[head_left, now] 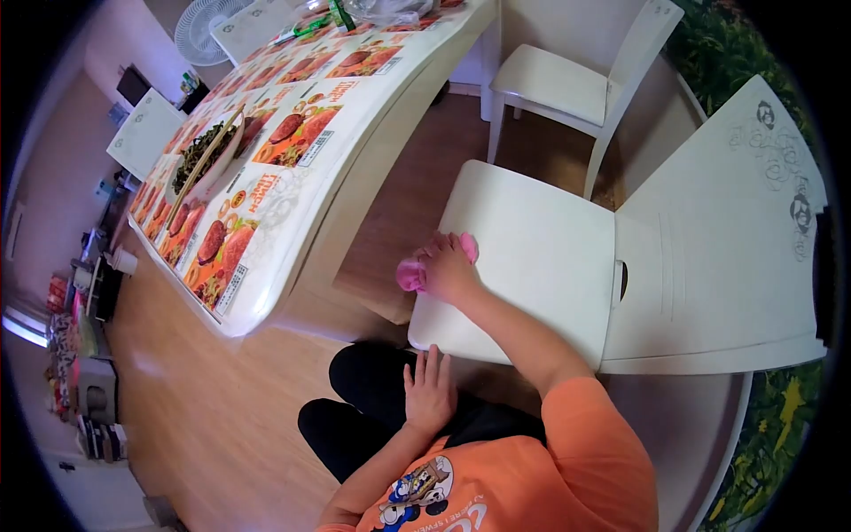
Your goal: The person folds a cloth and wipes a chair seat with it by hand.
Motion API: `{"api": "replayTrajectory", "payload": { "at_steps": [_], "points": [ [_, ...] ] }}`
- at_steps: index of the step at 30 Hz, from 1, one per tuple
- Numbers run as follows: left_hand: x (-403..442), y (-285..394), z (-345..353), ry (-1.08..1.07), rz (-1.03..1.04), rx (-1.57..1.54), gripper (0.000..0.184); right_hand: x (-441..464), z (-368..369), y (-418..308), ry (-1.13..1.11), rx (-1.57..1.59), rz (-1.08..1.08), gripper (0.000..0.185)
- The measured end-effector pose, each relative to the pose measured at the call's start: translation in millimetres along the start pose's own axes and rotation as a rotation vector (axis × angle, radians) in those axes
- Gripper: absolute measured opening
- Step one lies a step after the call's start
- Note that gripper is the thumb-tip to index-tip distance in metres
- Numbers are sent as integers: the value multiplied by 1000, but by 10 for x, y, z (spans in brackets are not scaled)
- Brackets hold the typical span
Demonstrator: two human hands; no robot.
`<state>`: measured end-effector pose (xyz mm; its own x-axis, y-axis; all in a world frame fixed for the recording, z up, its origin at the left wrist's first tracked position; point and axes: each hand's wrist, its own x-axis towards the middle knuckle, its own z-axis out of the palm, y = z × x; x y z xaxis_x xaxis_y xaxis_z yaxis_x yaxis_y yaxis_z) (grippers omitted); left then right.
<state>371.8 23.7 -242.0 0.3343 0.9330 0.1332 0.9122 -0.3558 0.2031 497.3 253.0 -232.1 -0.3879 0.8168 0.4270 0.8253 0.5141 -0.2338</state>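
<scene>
My right hand [448, 269] presses a crumpled pink cloth [411, 275] onto the front edge of a white chair seat [532, 257]; the cloth shows on both sides of the fingers. My left hand [429, 390] is empty, its fingers spread, beside the near corner of the seat and over my dark-trousered leg [377, 372]. The chair's white backrest [718, 257], with printed lines and figures, extends to the right.
A white table [301, 191] with a picture-covered top stands at upper left, holding a dish of dark food [199, 160] with chopsticks, plastic bags [390, 9] and green packets. Behind is a second white chair [554, 84]. A fan [206, 31] stands beyond the table.
</scene>
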Motion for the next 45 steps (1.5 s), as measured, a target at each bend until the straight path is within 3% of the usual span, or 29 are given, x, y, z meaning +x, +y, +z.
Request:
{"api": "replayTrajectory", "payload": {
  "at_steps": [5,8,10,11,13,16,17,19,20,21,23,24,26,31,34,37,40,42,45],
  "points": [
    [3,-4,2,-2,7,16,69,-208,-19,-44,41,148,-83,29],
    [4,2,-20,-8,13,24,70,-253,-60,78,-62,384,82,26],
    [2,7,-31,-6,13,19,70,-271,-200,98,130,1083,577,26],
    [5,7,-39,-3,14,8,68,-243,-276,139,252,1253,592,28],
    [7,8,-33,1,14,-3,67,-180,-624,214,313,1586,819,38],
    [4,4,-22,-3,10,-1,67,-228,-708,537,158,1822,882,35],
    [3,11,-35,-8,13,4,68,-272,-692,638,159,1822,886,35],
    [4,13,-32,-17,16,8,70,-375,-515,825,18,1164,794,27],
    [6,10,-23,-15,15,16,70,-444,-415,858,124,894,642,21],
    [6,10,-12,-13,12,23,70,-470,-424,833,120,895,645,21],
    [3,12,1,-12,11,19,70,-532,-454,790,156,236,172,22],
    [4,12,3,-5,13,19,70,-571,-466,715,154,237,176,22],
    [3,11,6,-10,13,20,70,-646,-471,486,92,-89,22,25],
    [3,17,6,-6,5,18,69,-632,-738,266,88,-138,53,33],
    [1,13,-14,-25,4,26,68,-621,-605,409,-34,24,166,31],
    [-10,2,-32,-12,-3,10,66,-639,-487,421,79,-12,125,31],
    [-4,-24,-109,13,-14,-73,65,-680,-565,302,131,234,182,36],
    [74,-88,-183,139,-133,-436,65,-718,-735,200,287,370,96,42],
    [433,-163,-520,374,-150,-654,70,-718,-1092,31,274,440,-28,47]
  ]
}}
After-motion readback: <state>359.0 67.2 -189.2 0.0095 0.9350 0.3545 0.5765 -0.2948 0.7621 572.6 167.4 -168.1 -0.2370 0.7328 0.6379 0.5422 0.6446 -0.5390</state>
